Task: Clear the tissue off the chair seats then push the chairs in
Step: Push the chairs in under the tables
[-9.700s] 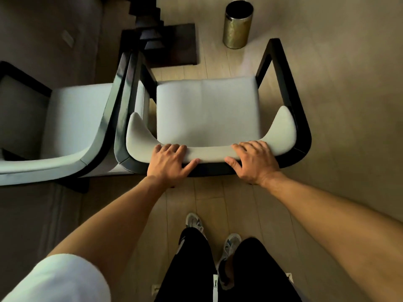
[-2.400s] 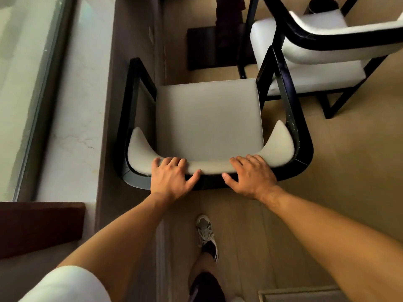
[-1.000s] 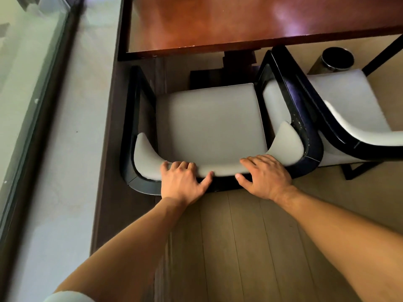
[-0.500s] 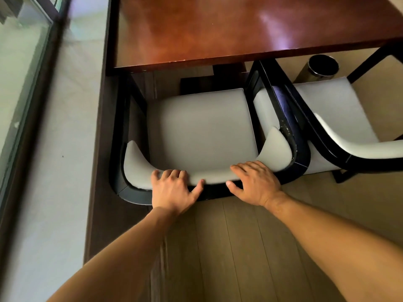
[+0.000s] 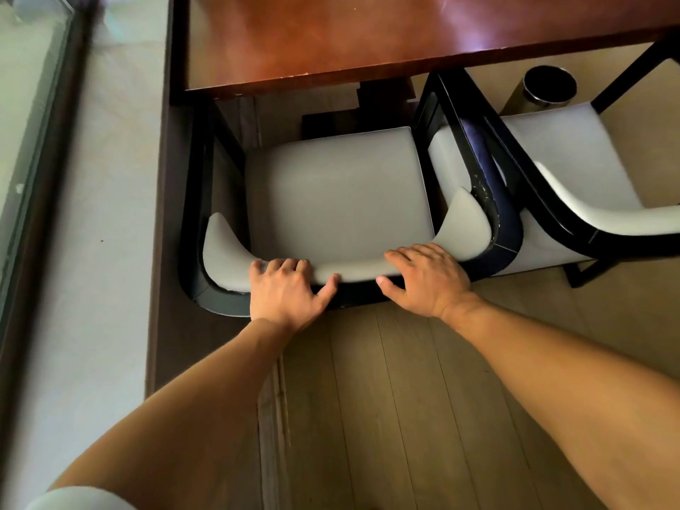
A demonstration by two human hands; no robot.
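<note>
Both hands, the left hand (image 5: 285, 288) and right hand (image 5: 423, 277), clasp the backrest of the near chair (image 5: 338, 193), whose bare seat (no tissue visible) sits partly under the table (image 5: 368, 38). The neighbouring chair (image 5: 574, 160), right of it, also looks clear and seems tucked in.

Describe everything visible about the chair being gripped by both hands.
The gripped chair has a glossy black curved frame, a pale grey padded seat and a matching wraparound back pad. The seat is bare, with no tissue on it. It stands upright facing the reddish wooden table, its seat front near the table edge. The left hand and right hand rest on the backrest top. A second chair crowds its right arm.
</note>
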